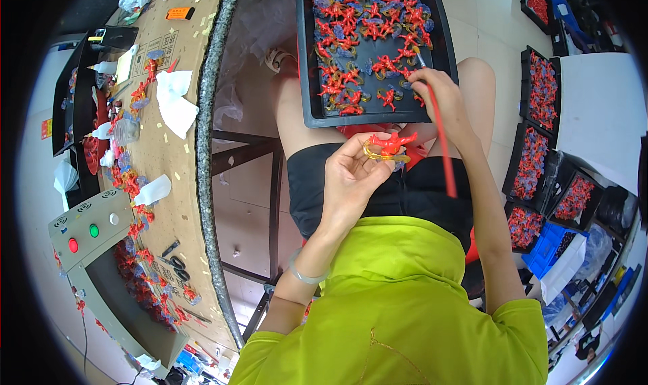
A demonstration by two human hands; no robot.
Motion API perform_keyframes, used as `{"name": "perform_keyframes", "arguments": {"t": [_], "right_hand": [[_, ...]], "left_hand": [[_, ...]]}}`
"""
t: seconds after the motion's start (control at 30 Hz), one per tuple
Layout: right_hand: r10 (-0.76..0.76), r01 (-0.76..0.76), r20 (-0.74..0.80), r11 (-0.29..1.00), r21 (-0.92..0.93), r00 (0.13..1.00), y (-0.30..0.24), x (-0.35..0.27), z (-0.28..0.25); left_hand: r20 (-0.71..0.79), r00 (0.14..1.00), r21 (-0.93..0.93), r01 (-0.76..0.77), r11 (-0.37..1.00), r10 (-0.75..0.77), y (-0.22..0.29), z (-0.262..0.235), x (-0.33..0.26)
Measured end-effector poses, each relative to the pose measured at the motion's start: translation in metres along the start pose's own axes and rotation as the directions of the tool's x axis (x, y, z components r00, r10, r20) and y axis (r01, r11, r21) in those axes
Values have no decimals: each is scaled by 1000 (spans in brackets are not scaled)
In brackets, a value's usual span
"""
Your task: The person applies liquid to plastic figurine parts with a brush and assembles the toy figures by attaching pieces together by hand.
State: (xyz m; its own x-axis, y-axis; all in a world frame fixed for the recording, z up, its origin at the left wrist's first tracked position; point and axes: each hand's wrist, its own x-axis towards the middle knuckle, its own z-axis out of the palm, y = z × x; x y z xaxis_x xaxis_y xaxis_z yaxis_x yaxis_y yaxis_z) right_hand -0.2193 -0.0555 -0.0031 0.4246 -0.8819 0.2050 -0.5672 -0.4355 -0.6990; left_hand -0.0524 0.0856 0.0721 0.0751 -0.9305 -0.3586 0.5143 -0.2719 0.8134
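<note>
In left hand [352, 177], red figurine [391, 142], pinched; right hand [440, 96] just beyond, curled round red brush [445, 145].

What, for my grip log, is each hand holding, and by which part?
Left hand: red figurine, apparently by its yellow loop. Right hand: red-handled paintbrush, by the handle near the bristles.

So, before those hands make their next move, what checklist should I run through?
1. Left grip holds the red figurine: ok, pinched between thumb and fingers.
2. Right grip holds the brush: ok.
3. Brush tip away from the held figurine: ok, it points over the black tray.
4. Brush tip loaded: cannot tell, too small.
5. Tray has bare patches: ok, gaps show between its figurines.
</note>
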Motion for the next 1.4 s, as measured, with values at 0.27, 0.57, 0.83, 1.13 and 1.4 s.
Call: {"name": "perform_keyframes", "arguments": {"t": [0.27, 0.57, 0.83, 1.13, 1.4], "right_hand": [[-98, 122, 253, 989, -83, 962, 50, 13, 30], [-225, 248, 309, 968, -39, 924, 51, 31, 57], [-90, 79, 202, 995, 62, 975, 61, 32, 56], [342, -338, 174, 510, 791, 923, 15, 24, 21], [91, -74, 33, 495, 866, 995, -69, -17, -12]], "left_hand": [[31, 999, -249, 18, 968, -10, 6, -25, 1], [-65, 997, -142, 26, 990, -35, 4, -28, 6], [-151, 980, 55, -121, 991, 128, 3, -19, 5], [-81, 996, -189, -42, 981, 27, 3, -28, 8], [44, 998, -148, -37, 988, 44, -4, -21, 13]]}}
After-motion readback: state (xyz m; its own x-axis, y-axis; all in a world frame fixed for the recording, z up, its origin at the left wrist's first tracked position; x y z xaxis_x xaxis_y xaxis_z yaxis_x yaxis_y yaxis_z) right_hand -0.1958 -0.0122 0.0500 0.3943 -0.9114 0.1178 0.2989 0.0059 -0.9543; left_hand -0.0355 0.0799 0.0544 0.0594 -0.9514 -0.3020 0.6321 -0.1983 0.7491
